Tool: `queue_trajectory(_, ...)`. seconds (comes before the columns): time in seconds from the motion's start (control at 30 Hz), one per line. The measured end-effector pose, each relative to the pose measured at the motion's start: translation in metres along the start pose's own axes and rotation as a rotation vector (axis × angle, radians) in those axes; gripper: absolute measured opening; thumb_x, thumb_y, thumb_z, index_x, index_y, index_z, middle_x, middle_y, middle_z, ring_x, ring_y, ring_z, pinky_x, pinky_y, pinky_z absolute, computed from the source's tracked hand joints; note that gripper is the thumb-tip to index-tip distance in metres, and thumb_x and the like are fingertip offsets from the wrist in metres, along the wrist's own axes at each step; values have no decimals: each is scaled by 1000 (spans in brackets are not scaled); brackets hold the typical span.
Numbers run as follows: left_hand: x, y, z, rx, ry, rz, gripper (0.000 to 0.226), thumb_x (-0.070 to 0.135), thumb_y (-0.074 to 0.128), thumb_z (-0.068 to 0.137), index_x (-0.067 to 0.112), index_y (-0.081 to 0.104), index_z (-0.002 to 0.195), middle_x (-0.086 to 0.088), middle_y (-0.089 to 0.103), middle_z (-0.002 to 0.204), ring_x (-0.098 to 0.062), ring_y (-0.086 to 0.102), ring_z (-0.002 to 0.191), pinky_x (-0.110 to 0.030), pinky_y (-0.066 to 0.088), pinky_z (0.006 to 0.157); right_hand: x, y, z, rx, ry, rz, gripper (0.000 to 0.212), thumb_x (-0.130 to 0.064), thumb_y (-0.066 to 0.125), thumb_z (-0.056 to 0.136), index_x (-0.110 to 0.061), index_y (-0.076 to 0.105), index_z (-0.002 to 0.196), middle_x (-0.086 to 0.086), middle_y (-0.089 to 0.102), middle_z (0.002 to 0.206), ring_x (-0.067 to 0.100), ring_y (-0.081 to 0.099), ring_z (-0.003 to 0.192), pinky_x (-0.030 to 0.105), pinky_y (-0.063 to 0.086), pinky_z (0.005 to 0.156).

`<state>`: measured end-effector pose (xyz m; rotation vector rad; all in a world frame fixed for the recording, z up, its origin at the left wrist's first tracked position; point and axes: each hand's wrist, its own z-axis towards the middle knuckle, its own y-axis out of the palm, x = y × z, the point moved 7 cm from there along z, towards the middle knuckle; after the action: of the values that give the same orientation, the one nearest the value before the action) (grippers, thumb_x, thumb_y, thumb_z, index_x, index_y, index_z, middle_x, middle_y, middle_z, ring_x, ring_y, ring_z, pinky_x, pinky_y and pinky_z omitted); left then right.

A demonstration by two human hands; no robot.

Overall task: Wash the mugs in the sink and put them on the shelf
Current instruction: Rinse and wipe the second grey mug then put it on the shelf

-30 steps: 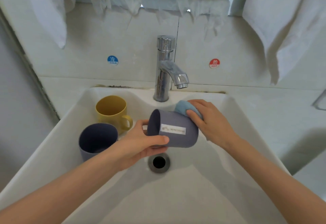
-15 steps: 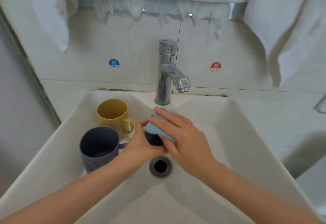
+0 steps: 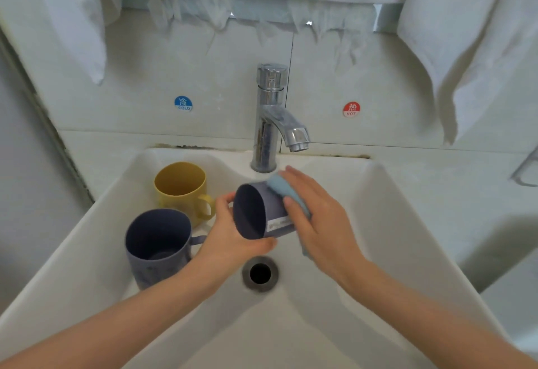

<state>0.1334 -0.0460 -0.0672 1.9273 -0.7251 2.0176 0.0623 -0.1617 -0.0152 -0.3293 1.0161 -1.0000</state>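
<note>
While you hold the work over the white ceramic sink basin (image 3: 393, 237), the chrome single-lever tap (image 3: 270, 118) stands just beyond your right hand's fingertips, its spout above and behind the held mug. No water shows at the spout. The round metal drain (image 3: 260, 273) lies directly below your two hands, nearer to you. Left of your left hand, two mugs stand upright against the basin's left slope: a yellow plastic mug with a handle (image 3: 180, 191) farther from you, and a dark blue plastic mug with a handle (image 3: 157, 246) nearer, its handle almost touching your left wrist. Beyond the hands, a round blue COLD sticker (image 3: 183, 103) and a round red HOT sticker (image 3: 351, 109) flank the tap on the wall. White towels (image 3: 465, 48) hang above.

Your left hand (image 3: 233, 240) grips the grey-blue plastic mug with a white label (image 3: 256, 214) from below, thumb at the rim and fingers curled under the wall. The mug lies on its side above the drain, mouth turned toward your left. Your right hand (image 3: 317, 223) lies over the mug's upper side with fingers extended, pressing a light blue cleaning pad (image 3: 286, 194) flat against it. The hands are close together, joined through the mug. Both forearms reach in from the near edge.
</note>
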Motion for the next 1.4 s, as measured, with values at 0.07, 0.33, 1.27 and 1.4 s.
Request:
queue_trajectory(0.07, 1, 1, 0, -8, 10, -25, 84, 1, 80, 66, 26, 24, 124, 2, 52, 120, -11, 57, 105, -23, 49, 84, -18, 11, -5, -40, -92, -2, 51, -43, 32, 91, -25, 46, 137, -10, 41, 144, 2, 38, 129, 6, 26, 102)
queue_trajectory(0.33, 3, -4, 1, 22, 45, -35, 92, 7, 84, 60, 34, 21, 121, 3, 47, 129, -14, 56, 111, -28, 50, 85, 54, -16, 13, -4, 411, 212, 23, -29, 45, 97, -25, 62, 112, -3, 65, 110, 13, 60, 98, 17, 45, 79)
queue_trajectory(1.27, 22, -6, -2, 18, 207, 112, 86, 9, 83, 63, 31, 28, 126, 23, 41, 111, -3, 51, 103, -19, 50, 82, -7, -1, 1, -33, -96, -156, 51, -51, 28, 89, -40, 28, 139, -20, 22, 148, 2, 14, 141, 19, 28, 99)
queue_trajectory(1.4, 22, -3, -1, -21, 248, 67, 80, 4, 84, 58, 37, 33, 110, 22, 44, 109, 5, 52, 103, -7, 47, 73, -39, 19, -13, -19, -291, -214, 47, -39, 34, 94, -28, 37, 140, -7, 37, 148, 12, 26, 139, 19, 45, 85)
